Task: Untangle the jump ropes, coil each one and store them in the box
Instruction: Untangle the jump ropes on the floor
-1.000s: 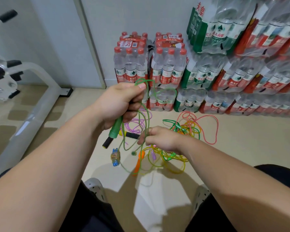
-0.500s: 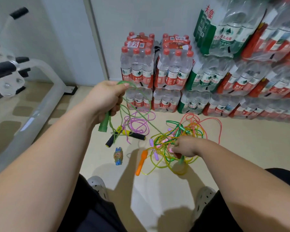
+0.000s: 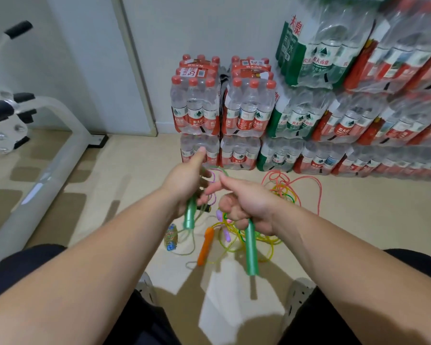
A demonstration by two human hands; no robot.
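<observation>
Fingers [image 3: 230, 209] of the right hand [image 3: 249, 205] are wrapped round one green handle [image 3: 251, 249], its forefinger stretched out toward the other hand, while the left hand [image 3: 184, 181] is closed on the second green handle [image 3: 190, 216] with its thumb stuck up; both handles hang end-down above the floor [image 3: 358, 210]. So both ends of the green rope look to be in hand, and the step, as I read it, is drawing its cord [image 3: 222, 171] free of the tangle [image 3: 281, 192] that lies just ahead of the right hand, near the stacked packs of bottled water [image 3: 244, 113]. To do that well, bring the two handles together into one hand and let the other run along the cord from the handles outward, lifting it over each crossing instead of tugging (a hard pull would likely cinch the pink, yellow and orange loops tighter). How much of the green cord is caught in the heap cannot be told, since the strands are thin and overlap. The orange handle [image 3: 205, 245] and the purple handle [image 3: 222, 221] lying below the hands belong to other ropes and are best left on the floor until the green one is out. Once free, wind it in even loops round the paired handles; the box is not in view, so its place needs finding first.
</observation>
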